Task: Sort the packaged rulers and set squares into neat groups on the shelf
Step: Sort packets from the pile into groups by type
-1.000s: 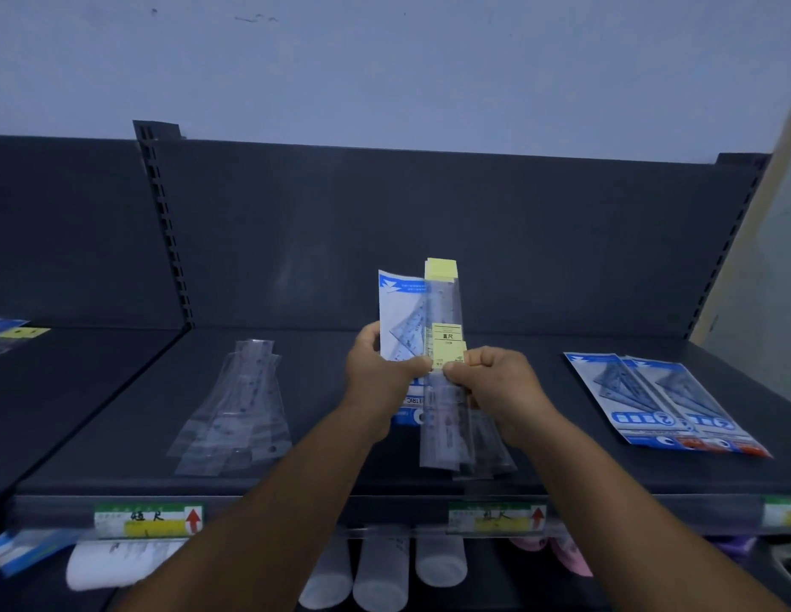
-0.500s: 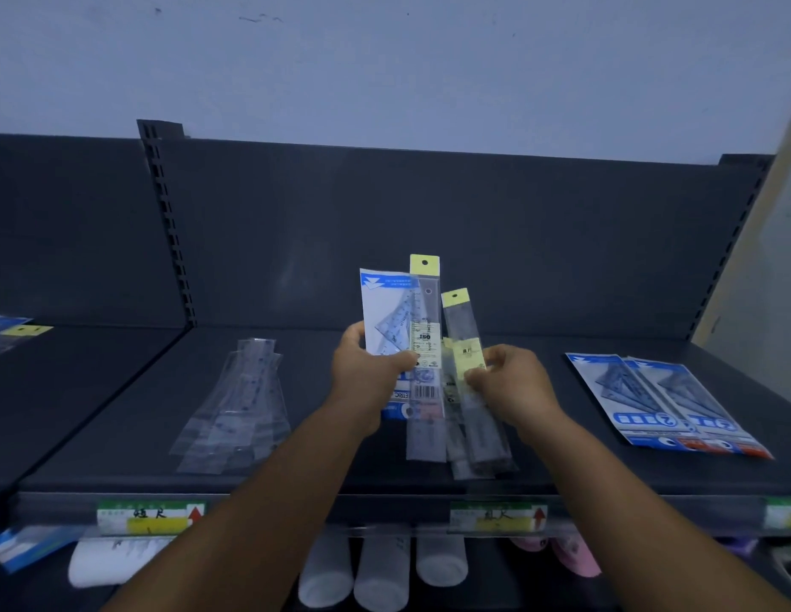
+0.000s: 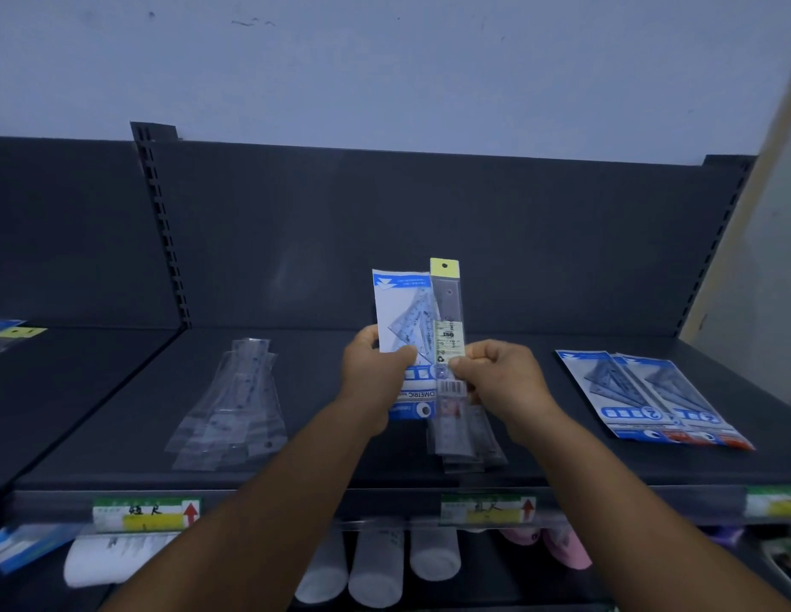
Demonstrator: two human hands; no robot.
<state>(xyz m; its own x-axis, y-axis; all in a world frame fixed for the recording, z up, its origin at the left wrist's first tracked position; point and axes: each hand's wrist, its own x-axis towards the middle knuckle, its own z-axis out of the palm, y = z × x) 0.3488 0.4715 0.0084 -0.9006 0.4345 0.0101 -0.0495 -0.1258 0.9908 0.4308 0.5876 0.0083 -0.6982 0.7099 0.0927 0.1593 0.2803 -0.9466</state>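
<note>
Since half a second ago, right hand [image 3: 495, 382] moved back in to the held bundle; second yellow-topped ruler no longer fanned out to the right. Left to right: clear ruler packs [image 3: 234, 404] piled on dark shelf [image 3: 120, 435], left of centre. Left hand [image 3: 376, 382] grips set square pack [image 3: 402, 342], blue and white, print reading "OMETRIC". Right hand pinches ruler pack [image 3: 446, 346] with yellow hang tab, barcode label, upright just beside it. More clear rulers [image 3: 469, 439] lie beneath the hands. Two blue set square packs [image 3: 650, 399] lie overlapped, far right. Shelf-edge price tags [image 3: 146, 514] show red arrows, handwriting unreadable. Pale blue wall [image 3: 385, 72] behind.
</note>
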